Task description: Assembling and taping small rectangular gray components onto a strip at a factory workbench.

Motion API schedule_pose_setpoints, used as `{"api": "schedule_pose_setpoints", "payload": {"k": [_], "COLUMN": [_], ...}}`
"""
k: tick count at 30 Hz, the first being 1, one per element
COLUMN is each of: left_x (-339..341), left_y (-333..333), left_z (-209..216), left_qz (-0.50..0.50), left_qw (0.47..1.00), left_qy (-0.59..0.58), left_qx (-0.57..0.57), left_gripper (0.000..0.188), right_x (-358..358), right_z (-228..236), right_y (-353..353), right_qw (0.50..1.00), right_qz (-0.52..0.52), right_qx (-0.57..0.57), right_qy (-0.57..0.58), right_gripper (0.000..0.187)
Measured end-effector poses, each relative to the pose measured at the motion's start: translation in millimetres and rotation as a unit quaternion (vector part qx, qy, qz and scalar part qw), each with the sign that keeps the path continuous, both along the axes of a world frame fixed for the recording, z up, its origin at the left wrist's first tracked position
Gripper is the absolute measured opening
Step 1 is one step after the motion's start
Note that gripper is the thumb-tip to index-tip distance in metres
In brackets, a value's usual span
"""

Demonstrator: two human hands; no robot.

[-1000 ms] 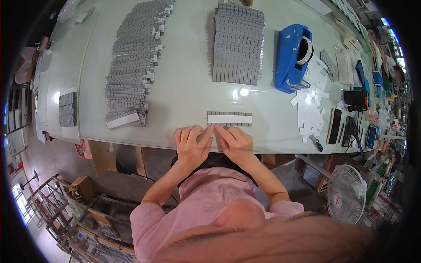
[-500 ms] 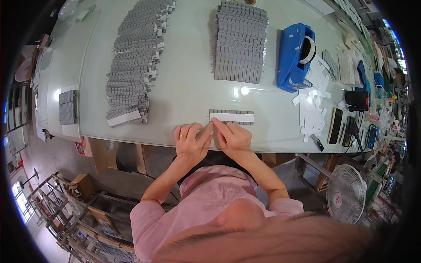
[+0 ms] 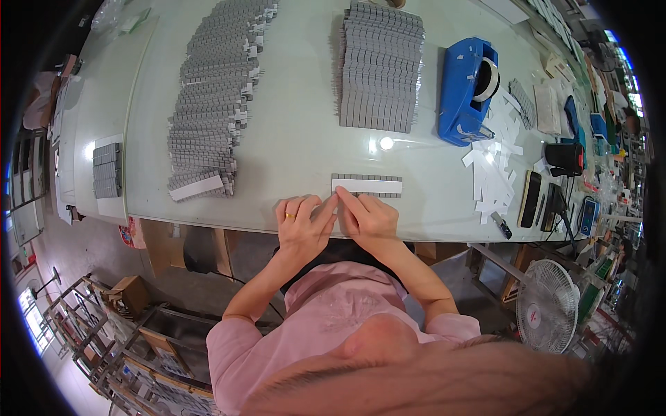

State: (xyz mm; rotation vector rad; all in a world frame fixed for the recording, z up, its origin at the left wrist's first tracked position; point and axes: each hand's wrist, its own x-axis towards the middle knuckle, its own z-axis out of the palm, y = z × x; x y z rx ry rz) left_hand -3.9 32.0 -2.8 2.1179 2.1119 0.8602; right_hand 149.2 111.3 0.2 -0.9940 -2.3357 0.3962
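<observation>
A grey segmented strip (image 3: 378, 195) lies flat near the table's front edge, with a white band (image 3: 374, 186) running along its middle. My right hand (image 3: 372, 219) is closed at the strip's left end, its index fingertip on the band and its other fingers curled against the near edge. Beside it, my left hand (image 3: 302, 220), wearing a ring, has its fingers bent and its index tip meeting the right fingertips at that same corner. Whatever is pinched between the tips is too small to make out.
A long fanned row of grey strips (image 3: 208, 104) stands at left, and a neat stack (image 3: 380, 69) beyond my hands. Rightward sit a blue tape dispenser (image 3: 458, 90), scattered white paper strips (image 3: 492, 177), a phone (image 3: 530, 198) and a black marker (image 3: 501, 225). A fan (image 3: 548, 305) stands below the table.
</observation>
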Motion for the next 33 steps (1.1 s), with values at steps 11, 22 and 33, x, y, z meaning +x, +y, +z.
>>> {"api": "schedule_pose_setpoints", "payload": {"k": [11, 22, 33], "left_x": [0, 60, 80], "left_y": [4, 51, 103], "left_z": [4, 43, 37], "left_qz": [-0.022, -0.091, -0.121], "left_qw": [0.997, 0.970, 0.912], "left_qy": [-0.018, -0.193, -0.390], "left_qx": [0.066, 0.117, -0.042], "left_gripper": [0.036, 0.039, 0.030], "right_x": [83, 138, 128], "right_z": [51, 47, 48], "right_y": [98, 174, 178], "right_qw": [0.967, 0.953, 0.949], "right_qz": [-0.232, -0.259, -0.205], "right_qx": [0.052, -0.060, 0.032], "right_qy": [0.092, 0.146, 0.239], "right_gripper": [0.023, 0.012, 0.009]}}
